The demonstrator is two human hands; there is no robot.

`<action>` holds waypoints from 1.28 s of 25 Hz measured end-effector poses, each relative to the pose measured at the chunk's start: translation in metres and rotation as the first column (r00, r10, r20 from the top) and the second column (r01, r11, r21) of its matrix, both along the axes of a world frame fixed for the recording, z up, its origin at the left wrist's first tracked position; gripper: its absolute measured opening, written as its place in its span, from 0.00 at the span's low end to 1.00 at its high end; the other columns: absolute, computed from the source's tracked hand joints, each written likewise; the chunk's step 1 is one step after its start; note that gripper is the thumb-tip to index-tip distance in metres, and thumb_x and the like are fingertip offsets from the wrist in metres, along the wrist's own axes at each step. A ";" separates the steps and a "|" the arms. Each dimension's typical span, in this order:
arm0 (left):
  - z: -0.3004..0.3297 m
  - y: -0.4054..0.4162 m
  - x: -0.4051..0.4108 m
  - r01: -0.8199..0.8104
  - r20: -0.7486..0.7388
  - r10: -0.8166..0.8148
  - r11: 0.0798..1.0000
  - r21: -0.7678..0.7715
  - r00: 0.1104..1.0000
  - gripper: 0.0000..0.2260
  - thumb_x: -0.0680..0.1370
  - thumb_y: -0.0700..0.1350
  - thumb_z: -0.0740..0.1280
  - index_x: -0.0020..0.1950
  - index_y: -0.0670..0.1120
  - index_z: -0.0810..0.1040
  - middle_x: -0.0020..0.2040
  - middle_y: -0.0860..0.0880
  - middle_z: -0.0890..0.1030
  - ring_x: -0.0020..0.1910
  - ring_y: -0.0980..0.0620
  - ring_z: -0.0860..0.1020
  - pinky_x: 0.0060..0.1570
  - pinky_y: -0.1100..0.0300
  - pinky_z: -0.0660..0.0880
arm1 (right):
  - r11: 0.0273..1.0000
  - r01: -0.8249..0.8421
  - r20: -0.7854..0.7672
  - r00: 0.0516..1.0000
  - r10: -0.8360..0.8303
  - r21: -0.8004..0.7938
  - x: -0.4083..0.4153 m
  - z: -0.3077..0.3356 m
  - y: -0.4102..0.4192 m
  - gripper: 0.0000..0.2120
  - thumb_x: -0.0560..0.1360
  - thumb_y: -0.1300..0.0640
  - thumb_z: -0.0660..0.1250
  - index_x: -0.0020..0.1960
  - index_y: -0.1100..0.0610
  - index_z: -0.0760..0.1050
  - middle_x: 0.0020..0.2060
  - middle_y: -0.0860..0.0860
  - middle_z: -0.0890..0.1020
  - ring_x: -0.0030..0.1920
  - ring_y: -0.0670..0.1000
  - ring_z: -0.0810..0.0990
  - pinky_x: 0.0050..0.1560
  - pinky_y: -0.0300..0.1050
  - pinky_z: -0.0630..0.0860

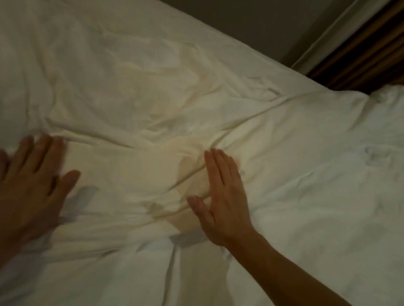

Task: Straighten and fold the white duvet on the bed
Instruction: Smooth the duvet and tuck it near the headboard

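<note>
Your left hand [29,177] and right hand [221,201] press flat on the creased white duvet [141,90] — fingers straight, gripping nothing.

Bedroom: bed [296,71] under white duvet [152,90], curtain [373,40] behind.

Brown curtain [378,43] beside grey wall [251,18]

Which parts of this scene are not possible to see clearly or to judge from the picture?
- Left hand: motion-blurred in the head view; fingers look straight on the white duvet, but contact is unclear.
- Duvet edges: cut off by the left, bottom and right frame borders.
- The bed beneath: hidden by the duvet.
- Curtain: dim, cut off at the corner.
- Right hand: palm side hidden.
</note>
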State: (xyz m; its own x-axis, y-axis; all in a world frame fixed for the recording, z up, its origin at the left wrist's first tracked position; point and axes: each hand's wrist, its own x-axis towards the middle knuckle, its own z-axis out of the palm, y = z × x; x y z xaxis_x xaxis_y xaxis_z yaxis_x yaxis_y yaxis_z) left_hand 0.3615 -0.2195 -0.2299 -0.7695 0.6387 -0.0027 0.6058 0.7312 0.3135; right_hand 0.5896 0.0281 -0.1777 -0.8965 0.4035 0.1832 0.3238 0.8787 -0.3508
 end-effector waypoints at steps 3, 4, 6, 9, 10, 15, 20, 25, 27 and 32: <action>0.034 0.068 0.064 0.122 -0.014 -0.121 0.982 0.142 0.993 0.37 0.81 0.66 0.41 0.77 0.41 0.62 0.76 0.38 0.65 0.74 0.39 0.65 0.72 0.41 0.57 | 0.995 0.056 0.057 0.997 -0.061 0.081 0.046 0.011 0.052 0.42 0.81 0.31 0.40 0.80 0.63 0.57 0.79 0.59 0.60 0.81 0.55 0.54 0.79 0.60 0.51; 0.039 0.096 0.089 0.189 -0.002 -0.191 0.968 0.165 0.982 0.36 0.81 0.66 0.41 0.78 0.42 0.61 0.76 0.40 0.65 0.74 0.41 0.66 0.72 0.45 0.57 | 0.992 0.078 0.099 0.991 -0.087 0.099 0.058 0.014 0.072 0.43 0.81 0.30 0.38 0.81 0.61 0.55 0.80 0.57 0.58 0.81 0.54 0.51 0.80 0.59 0.49; 0.042 0.155 0.137 0.249 0.034 -0.258 0.955 0.163 0.966 0.36 0.80 0.68 0.39 0.79 0.45 0.59 0.76 0.39 0.65 0.74 0.42 0.66 0.73 0.46 0.58 | 0.988 0.109 0.165 0.978 -0.125 0.106 0.079 0.022 0.115 0.44 0.78 0.28 0.34 0.82 0.58 0.50 0.81 0.55 0.54 0.81 0.51 0.46 0.80 0.55 0.43; 0.046 0.223 0.179 0.163 0.038 -0.169 0.979 0.125 0.985 0.39 0.79 0.69 0.39 0.79 0.45 0.60 0.73 0.31 0.65 0.73 0.35 0.64 0.73 0.41 0.59 | 0.987 0.129 0.179 0.973 -0.144 0.094 0.101 0.027 0.167 0.46 0.77 0.27 0.31 0.82 0.57 0.49 0.82 0.53 0.51 0.81 0.50 0.43 0.80 0.54 0.41; 0.049 0.239 0.186 0.127 0.025 -0.130 0.985 0.119 0.991 0.39 0.79 0.70 0.39 0.79 0.44 0.60 0.73 0.30 0.64 0.74 0.33 0.62 0.74 0.40 0.58 | 0.987 0.132 0.175 0.974 -0.146 0.091 0.108 0.027 0.182 0.46 0.77 0.27 0.32 0.82 0.56 0.48 0.82 0.53 0.51 0.81 0.51 0.43 0.80 0.55 0.42; 0.067 0.298 0.198 0.065 -0.065 -0.056 0.986 0.154 0.996 0.41 0.78 0.70 0.36 0.79 0.43 0.60 0.77 0.35 0.60 0.76 0.36 0.58 0.76 0.41 0.55 | 0.978 0.127 0.153 0.976 -0.153 0.168 0.116 0.016 0.248 0.44 0.78 0.28 0.32 0.82 0.56 0.48 0.82 0.53 0.50 0.81 0.51 0.43 0.80 0.57 0.43; 0.075 0.361 0.169 0.058 -0.012 -0.056 0.989 0.136 0.998 0.43 0.74 0.70 0.37 0.78 0.43 0.59 0.74 0.40 0.68 0.72 0.41 0.67 0.72 0.47 0.61 | 0.974 0.085 0.112 0.988 -0.111 0.212 0.066 0.030 0.282 0.45 0.76 0.27 0.31 0.82 0.57 0.47 0.82 0.54 0.50 0.81 0.52 0.44 0.80 0.57 0.40; 0.073 0.384 0.179 0.060 -0.075 -0.041 0.959 0.276 0.996 0.30 0.79 0.66 0.45 0.53 0.44 0.75 0.48 0.44 0.82 0.48 0.43 0.79 0.51 0.50 0.71 | 0.975 -0.004 0.107 0.994 -0.020 0.224 0.021 0.046 0.300 0.47 0.75 0.27 0.30 0.82 0.57 0.52 0.81 0.54 0.57 0.81 0.53 0.50 0.80 0.59 0.41; 0.069 0.373 0.189 0.113 -0.108 -0.083 0.947 0.301 0.991 0.25 0.81 0.63 0.48 0.48 0.46 0.74 0.40 0.47 0.80 0.40 0.45 0.79 0.43 0.53 0.72 | 0.967 -0.073 0.146 0.989 0.037 0.245 0.019 0.048 0.302 0.46 0.76 0.28 0.32 0.81 0.57 0.56 0.79 0.54 0.63 0.80 0.53 0.55 0.79 0.60 0.41; 0.077 0.352 0.202 0.162 -0.227 -0.091 0.934 0.319 0.970 0.23 0.83 0.60 0.48 0.42 0.46 0.73 0.34 0.49 0.76 0.32 0.48 0.76 0.34 0.59 0.64 | 0.967 -0.068 0.071 0.996 0.052 0.246 0.049 0.047 0.295 0.42 0.78 0.28 0.37 0.55 0.58 0.79 0.48 0.54 0.82 0.52 0.56 0.77 0.65 0.55 0.66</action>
State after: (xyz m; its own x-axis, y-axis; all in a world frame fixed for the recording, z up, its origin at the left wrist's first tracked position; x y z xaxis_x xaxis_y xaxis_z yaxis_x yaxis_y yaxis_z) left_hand 0.5637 0.1327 -0.1529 -0.6429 0.6674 0.3758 0.7635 0.5190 0.3844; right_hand 0.6382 0.3235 -0.1307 -0.9306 0.2976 0.2131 0.2822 0.9541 -0.0999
